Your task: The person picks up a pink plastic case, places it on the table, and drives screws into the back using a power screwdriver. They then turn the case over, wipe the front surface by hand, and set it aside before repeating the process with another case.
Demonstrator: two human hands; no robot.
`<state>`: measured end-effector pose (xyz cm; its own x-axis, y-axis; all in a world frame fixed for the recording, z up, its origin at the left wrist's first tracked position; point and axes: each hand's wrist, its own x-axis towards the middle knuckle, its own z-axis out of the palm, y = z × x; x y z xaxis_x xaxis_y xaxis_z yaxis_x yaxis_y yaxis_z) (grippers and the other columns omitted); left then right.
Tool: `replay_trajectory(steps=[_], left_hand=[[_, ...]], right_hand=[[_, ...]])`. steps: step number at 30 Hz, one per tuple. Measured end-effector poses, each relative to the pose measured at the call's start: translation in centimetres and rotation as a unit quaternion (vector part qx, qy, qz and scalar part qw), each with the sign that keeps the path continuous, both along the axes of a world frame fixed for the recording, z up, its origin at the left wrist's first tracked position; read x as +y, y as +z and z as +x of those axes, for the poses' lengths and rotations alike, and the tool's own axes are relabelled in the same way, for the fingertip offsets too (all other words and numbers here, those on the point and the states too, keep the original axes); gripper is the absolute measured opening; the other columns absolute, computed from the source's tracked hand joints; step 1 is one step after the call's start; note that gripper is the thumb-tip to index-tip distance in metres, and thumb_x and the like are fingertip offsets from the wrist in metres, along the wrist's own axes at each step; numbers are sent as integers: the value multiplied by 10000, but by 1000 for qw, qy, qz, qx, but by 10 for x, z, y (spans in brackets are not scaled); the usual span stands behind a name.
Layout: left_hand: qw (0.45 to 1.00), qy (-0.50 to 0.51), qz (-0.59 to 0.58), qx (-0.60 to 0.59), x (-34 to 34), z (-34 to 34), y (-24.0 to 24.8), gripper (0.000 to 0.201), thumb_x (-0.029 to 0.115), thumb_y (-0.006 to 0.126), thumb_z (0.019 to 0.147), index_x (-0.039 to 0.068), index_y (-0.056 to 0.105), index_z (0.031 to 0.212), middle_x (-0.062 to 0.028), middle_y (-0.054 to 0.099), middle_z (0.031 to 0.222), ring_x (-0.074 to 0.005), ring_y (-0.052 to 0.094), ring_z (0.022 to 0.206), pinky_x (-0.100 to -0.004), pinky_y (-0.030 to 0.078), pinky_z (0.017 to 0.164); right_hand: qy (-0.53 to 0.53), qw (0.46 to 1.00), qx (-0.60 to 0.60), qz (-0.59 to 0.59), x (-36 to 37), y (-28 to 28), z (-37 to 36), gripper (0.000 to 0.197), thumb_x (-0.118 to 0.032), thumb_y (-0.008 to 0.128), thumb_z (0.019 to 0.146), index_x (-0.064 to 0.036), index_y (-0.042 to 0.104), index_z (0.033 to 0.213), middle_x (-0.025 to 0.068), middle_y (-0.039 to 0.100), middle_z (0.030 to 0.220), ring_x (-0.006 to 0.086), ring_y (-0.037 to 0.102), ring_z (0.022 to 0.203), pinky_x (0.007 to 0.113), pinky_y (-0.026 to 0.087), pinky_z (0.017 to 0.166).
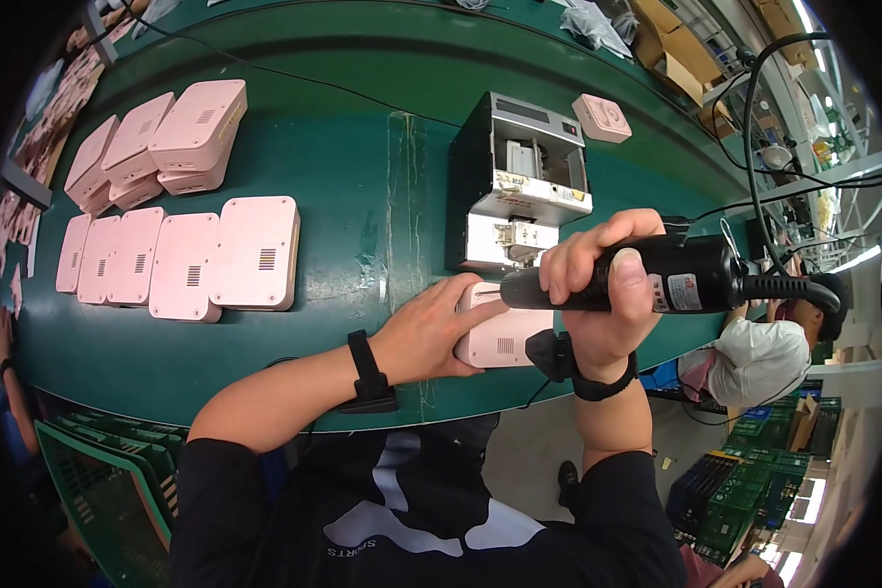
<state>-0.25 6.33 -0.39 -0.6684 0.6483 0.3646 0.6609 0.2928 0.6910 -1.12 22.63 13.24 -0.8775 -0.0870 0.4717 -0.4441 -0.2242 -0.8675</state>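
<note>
My right hand (608, 284) is wrapped round a black electric screwdriver (694, 272), which lies nearly level with its tip toward the left. The bit reaches a corner of a pale pink plastic box (505, 345) on the bench; whether it sits in a screw there I cannot tell. My left hand (423, 331) grips that box from its left side, with fingers along the far edge and the thumb at the near edge. A slotted vent shows on the box's upper face. Just beyond stands a black and silver screw feeder (524, 186).
Several similar pink boxes (257, 253) stand in rows at the left, some stacked. Another pink box (603, 118) lies behind the feeder. The screwdriver's black cable (789, 286) runs off right. Green crates (103, 490) stand below the bench. A person in white (759, 363) is at the right.
</note>
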Motion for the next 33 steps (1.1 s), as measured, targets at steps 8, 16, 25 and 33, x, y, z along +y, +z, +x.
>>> replay_trajectory(steps=[8, 16, 25, 33], left_hand=[[1000, 0, 2, -7, 0, 1, 0, 850, 216, 879, 576, 162, 529, 1349, -186, 438, 1300, -377, 504, 1187, -430, 459, 1004], [1000, -3, 4, 3, 1, 0, -1, 805, 208, 876, 581, 148, 559, 1319, -188, 442, 1290, -381, 506, 1174, -434, 456, 1005], [999, -1, -8, -37, -21, 5, 8, 800, 210, 875, 601, 170, 549, 1331, -180, 447, 1296, -385, 527, 1160, -445, 484, 970], [996, 70, -27, -50, -56, 8, 17, 813, 224, 882, 611, 190, 538, 1347, -181, 449, 1306, -386, 556, 1125, -436, 506, 943]], right_hand=[[6, 1000, -8, -10, -2, -8, 1, 252, -264, 559, 930, -71, 429, 1025, 69, 489, 655, 163, 474, 522, 341, 441, 537], [-13, 1000, -21, 6, -7, -12, 0, 229, -234, 557, 925, -68, 430, 1018, 73, 493, 658, 158, 465, 519, 341, 437, 537], [-65, 998, 8, -5, 5, 5, 2, 192, -214, 533, 935, -60, 452, 1016, 75, 503, 661, 163, 460, 506, 350, 436, 534], [-140, 989, 33, 25, 24, 11, -26, 166, -220, 491, 960, -59, 473, 1000, 74, 503, 654, 171, 474, 504, 357, 434, 535]])
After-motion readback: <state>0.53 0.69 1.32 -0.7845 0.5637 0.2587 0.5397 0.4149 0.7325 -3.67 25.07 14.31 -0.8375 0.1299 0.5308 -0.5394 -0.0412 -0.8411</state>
